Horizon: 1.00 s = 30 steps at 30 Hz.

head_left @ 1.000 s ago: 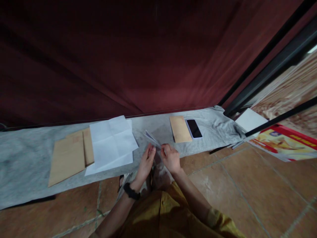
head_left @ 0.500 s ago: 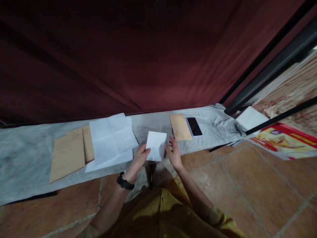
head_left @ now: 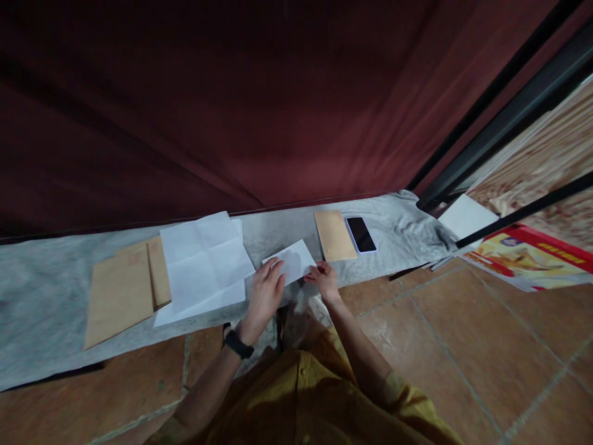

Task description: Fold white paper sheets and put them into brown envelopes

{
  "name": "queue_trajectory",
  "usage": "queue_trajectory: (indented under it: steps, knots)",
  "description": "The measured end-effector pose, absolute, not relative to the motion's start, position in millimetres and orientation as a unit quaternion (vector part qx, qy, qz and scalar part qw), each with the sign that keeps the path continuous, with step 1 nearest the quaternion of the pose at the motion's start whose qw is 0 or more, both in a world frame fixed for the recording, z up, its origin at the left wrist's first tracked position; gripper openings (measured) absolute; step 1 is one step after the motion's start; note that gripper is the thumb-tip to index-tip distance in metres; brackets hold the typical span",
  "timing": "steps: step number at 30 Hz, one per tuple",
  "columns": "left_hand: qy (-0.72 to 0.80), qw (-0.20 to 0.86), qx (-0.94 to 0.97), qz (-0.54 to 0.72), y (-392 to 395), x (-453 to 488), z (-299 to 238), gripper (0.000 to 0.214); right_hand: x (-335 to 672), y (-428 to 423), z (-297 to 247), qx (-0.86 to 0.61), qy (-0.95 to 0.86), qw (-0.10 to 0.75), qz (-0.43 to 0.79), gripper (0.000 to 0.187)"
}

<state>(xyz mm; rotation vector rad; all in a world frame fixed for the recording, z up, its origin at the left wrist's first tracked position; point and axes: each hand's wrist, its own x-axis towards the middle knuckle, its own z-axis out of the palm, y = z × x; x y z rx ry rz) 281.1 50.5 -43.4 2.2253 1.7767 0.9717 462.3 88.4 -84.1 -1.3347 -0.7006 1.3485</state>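
Note:
A folded sheet of white paper [head_left: 296, 259] lies tilted at the front edge of the cloth-covered surface, between both hands. My left hand [head_left: 267, 284], a dark band on its wrist, rests on the paper's left end with fingers stretched out. At the right corner, my right hand [head_left: 323, 278] pinches the paper between thumb and fingers. Just right of the paper is a small brown envelope [head_left: 336, 236]. Unfolded white sheets [head_left: 206, 266] with crease lines are spread to the left of my left hand.
Larger brown envelopes [head_left: 120, 290] overlap at the left on the grey cloth [head_left: 41, 296]. A phone [head_left: 361, 235] lies beside the small envelope. Behind hangs a dark red curtain [head_left: 278, 123]. Black metal bars [head_left: 500, 111] and a colourful printed box [head_left: 528, 256] stand at the right.
The folded paper has turned from upright to slanted and lies lower on the cloth. My left hand has moved over its left end, and my right hand has closed on its right corner.

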Motion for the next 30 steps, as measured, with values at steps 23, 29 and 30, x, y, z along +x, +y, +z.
queue_trajectory:
  steps: [23,29,30]
  knots:
    - [0.581,0.006,0.809,0.086,2.8,300.8,-85.5,0.051,460.5,45.5,-76.9,-0.524,-0.793,0.278,0.136,0.034]
    - [0.595,0.004,0.799,0.092,-3.8,301.2,-83.8,0.053,451.4,37.6,-89.1,-0.482,-0.836,0.225,0.135,0.041]
    - [0.600,0.004,0.794,0.096,-4.5,300.2,-84.6,0.054,454.6,36.9,-89.9,-0.485,-0.835,0.222,0.133,0.041]
